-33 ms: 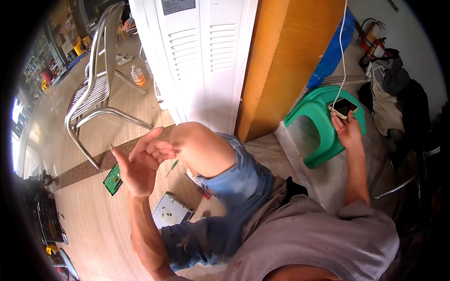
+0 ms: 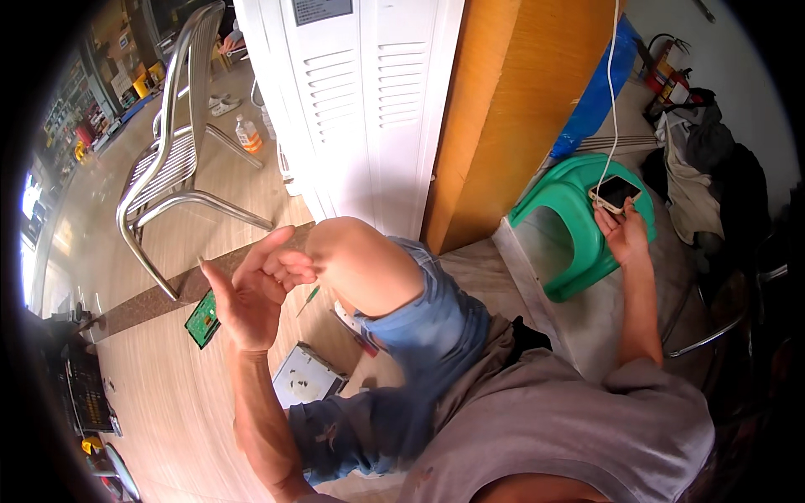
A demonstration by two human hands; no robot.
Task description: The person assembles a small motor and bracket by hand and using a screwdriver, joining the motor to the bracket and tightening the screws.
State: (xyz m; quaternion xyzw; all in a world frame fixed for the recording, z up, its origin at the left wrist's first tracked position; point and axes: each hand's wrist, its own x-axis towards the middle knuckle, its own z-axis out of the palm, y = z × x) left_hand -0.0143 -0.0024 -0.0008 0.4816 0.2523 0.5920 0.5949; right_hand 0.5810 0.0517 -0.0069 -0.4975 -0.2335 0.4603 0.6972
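Pinching phone (image 2: 617,191), right hand (image 2: 625,241): some fingertips hidden. Left hand (image 2: 253,306): grip spread. Cable (image 2: 615,105) cut off above.

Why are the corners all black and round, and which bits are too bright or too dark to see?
Head view: the black, curved border comes from the wide fisheye camera; head view: the bright patch at the far left is washed out white; head view: the dark cloth at the right loses detail in shadow; head view: the phone has a black-looking screen.
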